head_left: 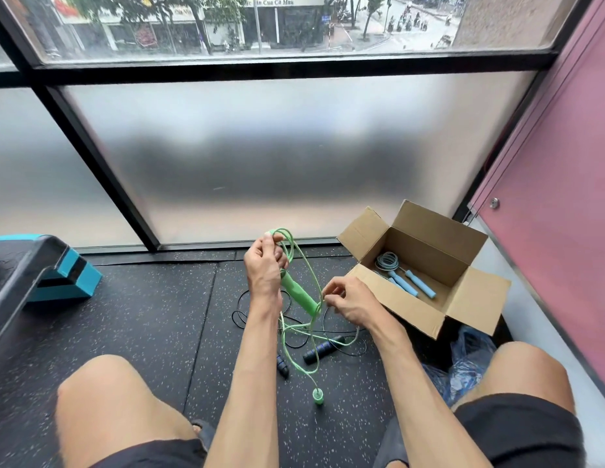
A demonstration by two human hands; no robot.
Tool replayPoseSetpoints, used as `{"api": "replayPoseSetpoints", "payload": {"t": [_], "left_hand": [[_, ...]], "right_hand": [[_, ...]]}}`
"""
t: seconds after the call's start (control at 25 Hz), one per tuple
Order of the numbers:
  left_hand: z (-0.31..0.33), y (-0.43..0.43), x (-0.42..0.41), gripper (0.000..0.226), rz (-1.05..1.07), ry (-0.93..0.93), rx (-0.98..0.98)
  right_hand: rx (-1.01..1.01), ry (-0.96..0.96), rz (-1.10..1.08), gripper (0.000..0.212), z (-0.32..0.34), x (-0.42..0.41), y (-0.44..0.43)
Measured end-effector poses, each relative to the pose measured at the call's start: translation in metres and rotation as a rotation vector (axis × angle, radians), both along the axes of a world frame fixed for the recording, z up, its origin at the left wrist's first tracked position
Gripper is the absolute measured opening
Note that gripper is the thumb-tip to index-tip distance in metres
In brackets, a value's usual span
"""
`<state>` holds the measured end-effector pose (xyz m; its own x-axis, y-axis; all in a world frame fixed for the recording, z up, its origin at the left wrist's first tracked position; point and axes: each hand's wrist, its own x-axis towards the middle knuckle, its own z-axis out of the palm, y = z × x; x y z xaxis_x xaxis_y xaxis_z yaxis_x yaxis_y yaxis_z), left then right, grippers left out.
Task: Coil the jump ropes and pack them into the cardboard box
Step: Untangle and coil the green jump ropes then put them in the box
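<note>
Green jump rope (299,292) spans left hand (264,265) and right hand (350,304).

- The floor (152,319) is dark rubber matting with pale flecks.
- An open cardboard box (477,300) sits on it at the right.
- A black jump rope (323,347) lies loose in the middle (handles apart).
- A blue plastic bag (470,363) lies just beside the box.
- A teal step block (69,282) stands at the left.

Matt corrugated cardboard box (477,300), speckled, seemingly rubber floor (142,319), frosted window glass (260,157)
</note>
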<state>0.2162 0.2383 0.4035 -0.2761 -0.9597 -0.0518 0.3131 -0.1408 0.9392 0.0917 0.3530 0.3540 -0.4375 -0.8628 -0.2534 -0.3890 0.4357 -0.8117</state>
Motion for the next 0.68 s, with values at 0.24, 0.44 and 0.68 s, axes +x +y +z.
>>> {"api": "replayPoseSetpoints", "payload": {"t": [0.24, 0.44, 0.68], "left_hand": [[-0.025, -0.032, 0.033, 0.028, 0.307, 0.158, 0.29], [-0.035, -0.075, 0.068, 0.032, 0.524, 0.208, 0.368], [-0.039, -0.124, 0.105, 0.034, 0.691, 0.16, 0.392]], "right_hand": [[-0.048, 0.085, -0.568, 0.016, -0.028, -0.038, 0.012], [-0.117, 0.041, -1.027, 0.021, -0.045, -0.073, 0.033], [-0.16, -0.07, -1.407, 0.029, -0.048, -0.097, 0.051]]}}
